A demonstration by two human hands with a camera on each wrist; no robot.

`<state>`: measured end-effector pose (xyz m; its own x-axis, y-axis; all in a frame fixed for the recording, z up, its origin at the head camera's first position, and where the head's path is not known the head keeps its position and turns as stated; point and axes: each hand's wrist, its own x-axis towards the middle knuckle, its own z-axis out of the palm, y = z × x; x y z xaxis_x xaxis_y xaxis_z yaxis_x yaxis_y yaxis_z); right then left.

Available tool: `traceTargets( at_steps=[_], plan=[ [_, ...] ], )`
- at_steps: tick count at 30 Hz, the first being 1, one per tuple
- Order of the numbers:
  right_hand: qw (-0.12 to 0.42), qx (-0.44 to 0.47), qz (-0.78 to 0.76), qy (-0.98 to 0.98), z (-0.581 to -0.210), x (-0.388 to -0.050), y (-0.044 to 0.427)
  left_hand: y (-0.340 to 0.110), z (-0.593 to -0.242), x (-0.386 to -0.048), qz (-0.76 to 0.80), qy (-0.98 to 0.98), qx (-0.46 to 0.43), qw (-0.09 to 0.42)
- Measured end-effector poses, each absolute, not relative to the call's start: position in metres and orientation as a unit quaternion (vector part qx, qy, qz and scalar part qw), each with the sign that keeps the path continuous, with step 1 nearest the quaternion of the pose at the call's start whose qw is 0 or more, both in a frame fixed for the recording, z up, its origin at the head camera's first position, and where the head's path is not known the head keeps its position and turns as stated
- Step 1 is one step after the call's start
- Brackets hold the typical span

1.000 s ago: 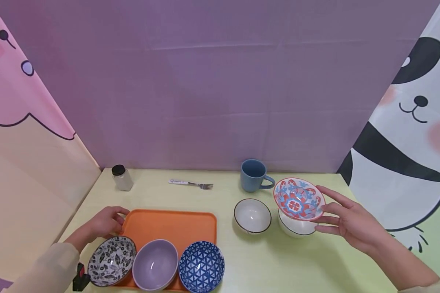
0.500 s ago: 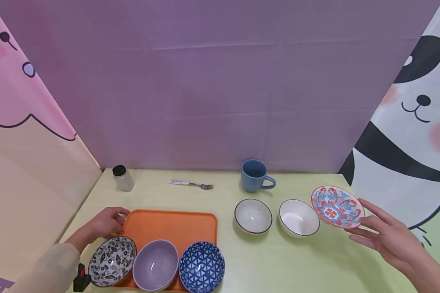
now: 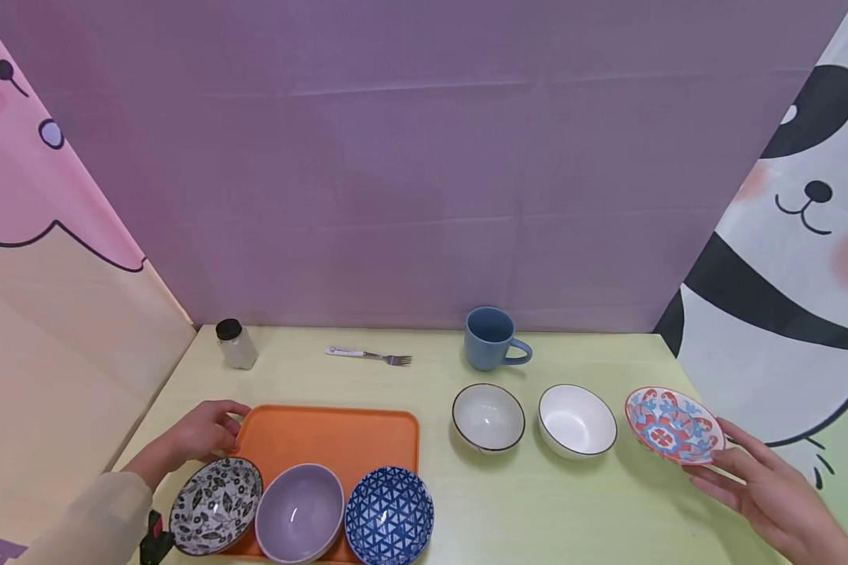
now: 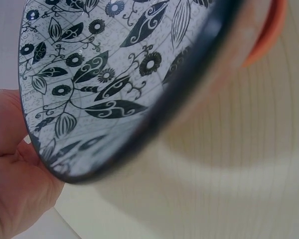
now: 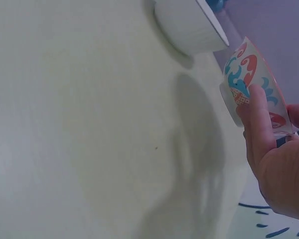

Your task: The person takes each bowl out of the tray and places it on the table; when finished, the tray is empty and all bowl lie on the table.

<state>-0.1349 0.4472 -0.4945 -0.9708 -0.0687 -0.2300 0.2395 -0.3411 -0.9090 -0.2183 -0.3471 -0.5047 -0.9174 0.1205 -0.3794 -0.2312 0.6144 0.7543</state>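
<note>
My right hand [image 3: 773,490] holds a bowl with a red and blue pattern [image 3: 674,428] by its right side, the thumb at the rim and fingers under the outside. In the right wrist view the patterned bowl [image 5: 254,82] is tilted and raised, its shadow on the table. My left hand [image 3: 201,430] grips the left edge of the orange tray [image 3: 332,428]; the left wrist view hides most of its fingers behind the black-and-white floral bowl [image 4: 99,74]. Along the tray's front sit this floral bowl [image 3: 216,506], a purple bowl [image 3: 300,512] and a blue triangle-patterned bowl [image 3: 389,514].
Two white dark-rimmed bowls [image 3: 488,417] [image 3: 576,421] stand between the tray and the right hand. Behind them is a blue mug [image 3: 489,339]. A fork [image 3: 367,355] and a black-lidded jar [image 3: 236,345] lie and stand along the back. A purple backdrop [image 3: 410,173] rises behind the table.
My right hand has carried the red and blue bowl rightward and lower, from over the right white bowl to the table's right side. My left hand has stayed at the tray.
</note>
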Motion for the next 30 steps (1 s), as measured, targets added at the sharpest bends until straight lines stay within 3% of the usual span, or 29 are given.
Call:
traceTargets(
  at_steps=[10, 30],
  plan=[
    [0.1, 0.103, -0.815, 0.561, -0.516, -0.132, 0.456, -0.348, -0.505, -0.22, 0.438, 0.875, -0.033, 0.2],
    [0.119, -0.016, -0.864, 0.489, -0.53, -0.126, 0.459, -0.35, -0.511, -0.222, 0.443, 0.872, -0.039, 0.207]
  ],
)
